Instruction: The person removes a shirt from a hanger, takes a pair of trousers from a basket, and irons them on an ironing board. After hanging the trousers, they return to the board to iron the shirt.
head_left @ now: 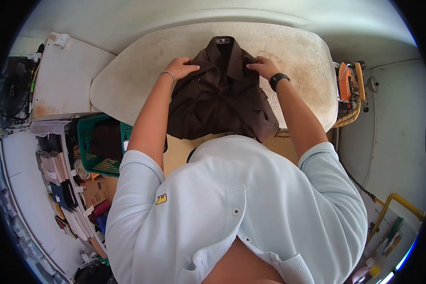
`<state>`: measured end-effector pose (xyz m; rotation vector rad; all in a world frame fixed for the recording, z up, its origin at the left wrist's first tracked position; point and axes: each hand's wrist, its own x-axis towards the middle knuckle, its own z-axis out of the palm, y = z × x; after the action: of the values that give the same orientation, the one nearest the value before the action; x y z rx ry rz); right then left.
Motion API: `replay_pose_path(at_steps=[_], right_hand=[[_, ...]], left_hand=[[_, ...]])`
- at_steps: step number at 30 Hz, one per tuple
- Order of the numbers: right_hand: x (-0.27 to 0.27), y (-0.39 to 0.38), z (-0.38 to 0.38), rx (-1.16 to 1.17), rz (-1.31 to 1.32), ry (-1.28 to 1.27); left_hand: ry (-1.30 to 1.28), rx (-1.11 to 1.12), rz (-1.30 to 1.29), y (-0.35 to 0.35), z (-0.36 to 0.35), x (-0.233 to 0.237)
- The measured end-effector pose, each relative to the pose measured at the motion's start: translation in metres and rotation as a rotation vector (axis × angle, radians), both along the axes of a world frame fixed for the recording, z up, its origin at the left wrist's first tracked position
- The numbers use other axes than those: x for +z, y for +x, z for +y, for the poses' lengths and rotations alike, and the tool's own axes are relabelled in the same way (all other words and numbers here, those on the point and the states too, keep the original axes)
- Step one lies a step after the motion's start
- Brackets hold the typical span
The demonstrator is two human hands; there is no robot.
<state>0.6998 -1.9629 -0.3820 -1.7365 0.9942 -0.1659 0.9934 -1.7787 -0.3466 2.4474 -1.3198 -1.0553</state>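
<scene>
A dark brown collared shirt (217, 104) lies partly on a pale padded ironing board (137, 75), its lower part bunched and hanging over the near edge. The collar points away from me, with a label showing inside the neck. My left hand (181, 68), with a bracelet at the wrist, pinches the shirt at its left shoulder. At the opposite shoulder, my right hand (264, 67) grips the fabric between thumb and fingers; a black band circles that wrist.
An orange iron (346, 81) stands off the board's right end. To the left are a white cabinet top (68, 78) and a green plastic basket (87, 142) with dark cloth inside. Shelves of folded items (57, 173) stand lower left; a yellow pipe (388, 203) is lower right.
</scene>
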Motion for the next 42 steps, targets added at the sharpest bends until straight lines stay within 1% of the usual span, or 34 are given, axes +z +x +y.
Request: replay_pose_path(at_steps=[1,2,3,5,6,7,8,9,11,13,15,16,17,18,19,20,21,23,24,25,27,28,29,31,32,33,34,35,36,37,38,39,41,42], right_hand=[[0.009,-0.002,0.002,-0.033,-0.125,0.098],[0.050,-0.010,0.031,-0.193,-0.339,0.321],[0.050,-0.018,0.034,-0.195,-0.348,0.311],[0.046,-0.049,0.035,-0.118,-0.528,0.283],[0.053,-0.062,0.040,-0.017,-0.501,0.097],[0.068,-0.073,0.052,0.081,-0.469,-0.086],[0.117,-0.082,0.086,0.138,-0.203,-0.573],[0.134,-0.093,0.104,0.181,-0.152,-0.675],[0.173,-0.112,0.143,0.247,-0.043,-0.746],[0.201,-0.130,0.171,0.294,0.025,-0.957],[0.227,-0.146,0.193,0.252,0.099,-1.051],[0.245,-0.150,0.205,0.206,0.111,-1.107],[0.258,-0.153,0.217,0.159,0.123,-1.165],[0.263,-0.157,0.220,0.151,0.019,-1.191],[0.268,-0.162,0.215,0.142,-0.085,-1.215],[0.262,-0.165,0.210,0.105,-0.159,-1.124],[0.261,-0.164,0.213,0.100,-0.156,-1.134],[0.265,-0.162,0.221,0.028,-0.123,-1.043],[0.277,-0.163,0.226,0.093,-0.080,-1.171],[0.289,-0.166,0.232,0.089,-0.081,-1.182],[0.306,-0.173,0.246,0.010,-0.127,-1.381],[0.309,-0.174,0.249,-0.004,-0.185,-1.433],[0.311,-0.175,0.251,-0.006,-0.181,-1.433],[0.314,-0.177,0.254,0.006,0.098,-1.409],[0.311,-0.182,0.251,0.007,0.100,-1.413],[0.304,-0.190,0.245,-0.057,-0.046,-1.319],[0.298,-0.192,0.242,-0.118,-0.187,-1.215],[0.291,-0.193,0.242,-0.116,-0.184,-1.211],[0.284,-0.194,0.246,-0.081,-0.181,-1.044],[0.277,-0.194,0.248,-0.049,-0.178,-0.881],[0.266,-0.197,0.245,-0.040,-0.230,-0.837],[0.268,-0.198,0.249,-0.039,-0.230,-0.838],[0.273,-0.204,0.269,-0.048,-0.069,-1.035],[0.275,-0.209,0.277,-0.046,-0.034,-1.062]], left_hand=[[-0.268,0.047,0.119,0.003,0.013,0.006],[-0.537,0.091,0.238,0.006,0.027,0.014],[-0.547,0.084,0.233,0.010,0.042,0.024],[-0.790,0.198,0.526,0.013,0.076,0.047],[-0.796,0.188,0.524,0.011,0.096,0.060],[-0.832,0.060,0.360,0.008,0.117,0.075],[-0.861,-0.066,0.195,0.002,0.139,0.091],[-0.862,-0.074,0.196,-0.005,0.161,0.110],[-0.802,-0.255,-0.053,-0.018,0.203,0.149],[-0.782,-0.273,-0.086,-0.019,0.238,0.177],[-0.765,-0.402,-0.312,-0.013,0.270,0.199],[-0.793,-0.445,-0.369,-0.010,0.281,0.206],[-0.804,-0.447,-0.370,-0.005,0.290,0.214],[-0.843,-0.427,-0.360,0.000,0.297,0.221],[-0.883,-0.409,-0.350,0.005,0.302,0.226],[-1.021,-0.390,-0.209,0.012,0.304,0.222],[-1.031,-0.394,-0.210,0.014,0.307,0.225],[-0.798,-0.228,0.056,0.018,0.313,0.234],[-0.885,-0.269,-0.053,0.024,0.313,0.233],[-0.896,-0.274,-0.057,0.032,0.319,0.236],[-1.079,-0.293,-0.246,0.041,0.329,0.246],[-1.152,-0.295,-0.078,0.034,0.333,0.253],[-1.153,-0.297,-0.074,0.038,0.336,0.255],[-0.991,-0.209,-0.115,0.058,0.348,0.255],[-0.958,-0.297,-0.186,0.073,0.357,0.259],[-0.964,-0.297,-0.188,0.069,0.358,0.259],[-1.071,-0.238,-0.007,0.062,0.362,0.257],[-1.166,-0.174,0.179,0.056,0.367,0.253],[-1.159,-0.172,0.183,0.055,0.370,0.247],[-1.161,-0.106,0.126,0.056,0.372,0.241],[-1.168,-0.042,0.064,0.056,0.372,0.235],[-1.170,-0.042,0.064,0.053,0.373,0.229],[-1.287,-0.043,-0.193,0.043,0.382,0.218],[-1.298,-0.039,-0.236,0.039,0.389,0.219]])
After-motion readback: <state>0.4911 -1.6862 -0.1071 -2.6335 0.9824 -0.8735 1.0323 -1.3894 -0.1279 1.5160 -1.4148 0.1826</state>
